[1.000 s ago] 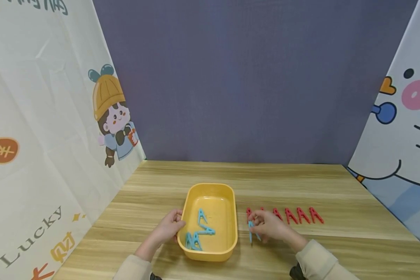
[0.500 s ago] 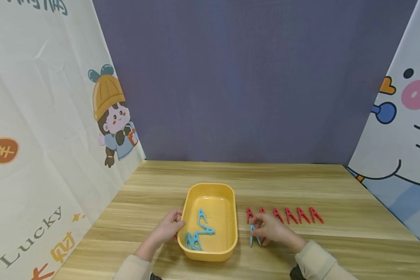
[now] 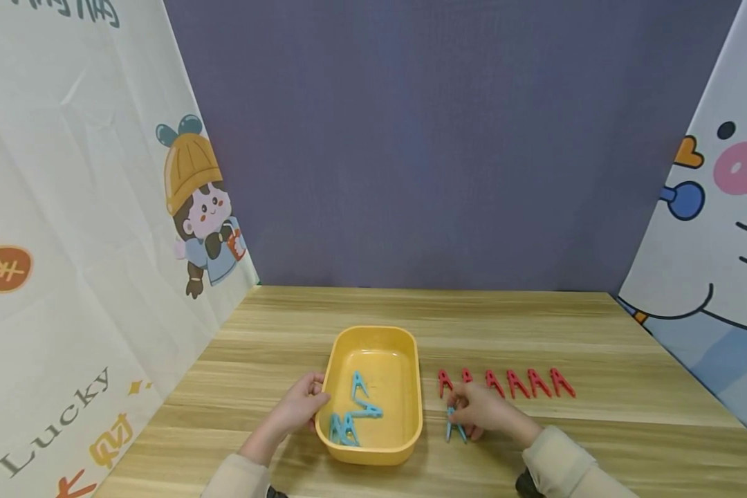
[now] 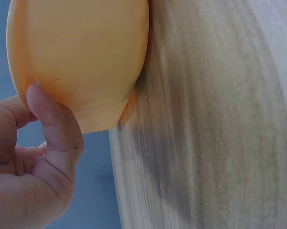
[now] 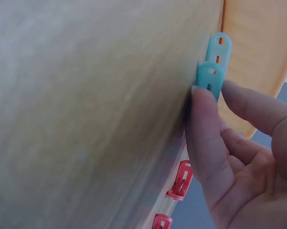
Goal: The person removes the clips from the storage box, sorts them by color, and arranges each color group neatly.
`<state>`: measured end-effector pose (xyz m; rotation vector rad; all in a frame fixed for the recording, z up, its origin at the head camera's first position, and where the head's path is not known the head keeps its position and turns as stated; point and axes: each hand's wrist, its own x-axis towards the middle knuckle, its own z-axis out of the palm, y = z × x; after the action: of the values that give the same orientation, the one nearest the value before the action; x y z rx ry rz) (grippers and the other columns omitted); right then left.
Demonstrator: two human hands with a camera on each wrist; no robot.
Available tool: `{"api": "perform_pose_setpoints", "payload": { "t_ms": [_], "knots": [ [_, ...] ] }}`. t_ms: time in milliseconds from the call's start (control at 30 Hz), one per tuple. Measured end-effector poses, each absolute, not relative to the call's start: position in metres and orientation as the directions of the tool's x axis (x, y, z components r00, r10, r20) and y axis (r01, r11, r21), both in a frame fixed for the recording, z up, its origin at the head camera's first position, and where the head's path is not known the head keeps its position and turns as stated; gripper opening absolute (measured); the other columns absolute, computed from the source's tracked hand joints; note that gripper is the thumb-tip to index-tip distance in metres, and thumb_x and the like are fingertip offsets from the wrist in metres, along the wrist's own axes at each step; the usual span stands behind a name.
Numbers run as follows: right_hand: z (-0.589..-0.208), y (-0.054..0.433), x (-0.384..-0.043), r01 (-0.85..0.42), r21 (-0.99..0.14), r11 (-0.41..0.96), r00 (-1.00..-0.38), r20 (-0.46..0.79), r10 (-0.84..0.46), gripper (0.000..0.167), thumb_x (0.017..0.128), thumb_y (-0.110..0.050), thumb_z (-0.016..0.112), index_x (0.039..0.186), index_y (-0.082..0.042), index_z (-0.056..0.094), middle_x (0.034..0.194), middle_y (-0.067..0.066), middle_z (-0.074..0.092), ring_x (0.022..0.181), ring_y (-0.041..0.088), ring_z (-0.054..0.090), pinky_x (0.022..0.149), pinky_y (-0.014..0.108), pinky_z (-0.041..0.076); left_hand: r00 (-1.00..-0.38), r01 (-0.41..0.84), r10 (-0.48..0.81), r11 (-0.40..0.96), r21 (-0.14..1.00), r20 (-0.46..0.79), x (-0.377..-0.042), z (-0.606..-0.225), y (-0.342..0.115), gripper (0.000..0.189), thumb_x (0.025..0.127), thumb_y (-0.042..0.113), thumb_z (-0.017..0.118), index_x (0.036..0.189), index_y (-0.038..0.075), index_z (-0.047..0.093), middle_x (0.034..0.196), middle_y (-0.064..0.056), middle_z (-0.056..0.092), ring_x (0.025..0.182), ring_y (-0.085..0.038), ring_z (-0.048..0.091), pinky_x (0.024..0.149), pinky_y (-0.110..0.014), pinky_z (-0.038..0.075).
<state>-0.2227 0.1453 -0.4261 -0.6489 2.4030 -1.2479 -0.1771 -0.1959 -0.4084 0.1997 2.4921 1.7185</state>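
My left hand (image 3: 299,404) grips the left rim of a yellow plastic bin (image 3: 373,456), thumb on top and fingers curled below, as the left wrist view shows. Several light-blue clothespins (image 3: 348,429) lie inside the bin. To the right of it, my right hand (image 3: 482,409) pinches another blue clothespin (image 5: 211,74) between thumb and fingers. In the head view its legs (image 3: 449,430) point toward me, low over the table or touching it; which, I cannot tell. Beyond that hand lies a row of red clothespins (image 3: 515,384), one of them partly covered by the fingers.
The wooden table (image 3: 311,308) ends at a dark blue-grey back panel (image 3: 411,152). White printed sheets stand on both sides, the left sheet (image 3: 99,228) with a cartoon child and the right sheet (image 3: 722,277) with a cartoon face.
With the blue clothespin pinched in it, my right hand has come slightly nearer to me, uncovering more of the nearest-left red clothespins. The left hand and the bin have not moved.
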Motion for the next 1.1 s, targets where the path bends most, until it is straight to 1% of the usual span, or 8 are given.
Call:
{"api": "perform_pose_setpoints", "payload": {
  "t_ms": [167,300,600,867,1100],
  "knots": [
    [-0.426,0.145,-0.223,-0.227,-0.817,0.53,-0.837,-0.115,-0.535,0.016,0.082,-0.006,0.067,0.093,0.0,0.058,0.067,0.006,0.055,0.05,0.016,0.055,0.042,0.031,0.051,-0.985,0.047,0.17,0.351,0.935,-0.014,-0.177,-0.408,-0.196,0.034,0.091,0.004,0.048,0.12,-0.011,0.04,0.082,-0.009,0.045,0.055,-0.017,0.053,0.045,-0.032,0.048],
    [-0.426,0.146,-0.223,-0.221,-0.824,0.522,-0.832,-0.119,-0.542,0.017,0.082,-0.006,0.067,0.094,0.001,0.058,0.067,0.006,0.055,0.05,0.015,0.054,0.042,0.031,0.05,-0.986,0.046,0.168,0.354,0.934,-0.015,-0.177,-0.409,-0.197,0.034,0.091,0.005,0.048,0.121,-0.011,0.039,0.082,-0.009,0.046,0.056,-0.018,0.053,0.045,-0.034,0.049],
    [-0.423,0.148,-0.221,-0.195,-0.856,0.478,-0.82,-0.125,-0.559,0.027,0.084,-0.008,0.065,0.103,0.006,0.053,0.071,0.01,0.054,0.054,0.018,0.055,0.044,0.034,0.051,-0.986,0.046,0.166,0.36,0.932,-0.015,-0.177,-0.41,-0.197,0.035,0.091,0.005,0.048,0.121,-0.011,0.039,0.083,-0.01,0.046,0.055,-0.019,0.053,0.045,-0.036,0.049],
    [-0.418,0.148,-0.223,-0.196,-0.831,0.52,-0.851,-0.119,-0.511,0.027,0.083,-0.008,0.066,0.104,0.004,0.054,0.073,0.008,0.054,0.053,0.018,0.055,0.044,0.034,0.051,-0.986,0.042,0.163,0.361,0.931,-0.019,-0.177,-0.409,-0.196,0.035,0.091,0.004,0.048,0.121,-0.012,0.039,0.083,-0.01,0.046,0.056,-0.018,0.053,0.045,-0.034,0.049],
    [-0.411,0.148,-0.224,-0.211,-0.833,0.511,-0.865,-0.084,-0.495,0.023,0.083,-0.005,0.064,0.102,0.004,0.054,0.072,0.007,0.054,0.05,0.018,0.054,0.042,0.035,0.051,-0.987,0.039,0.161,0.363,0.931,-0.021,-0.178,-0.409,-0.196,0.035,0.091,0.005,0.048,0.12,-0.012,0.04,0.084,-0.01,0.046,0.057,-0.017,0.053,0.046,-0.034,0.049]
  ]
}}
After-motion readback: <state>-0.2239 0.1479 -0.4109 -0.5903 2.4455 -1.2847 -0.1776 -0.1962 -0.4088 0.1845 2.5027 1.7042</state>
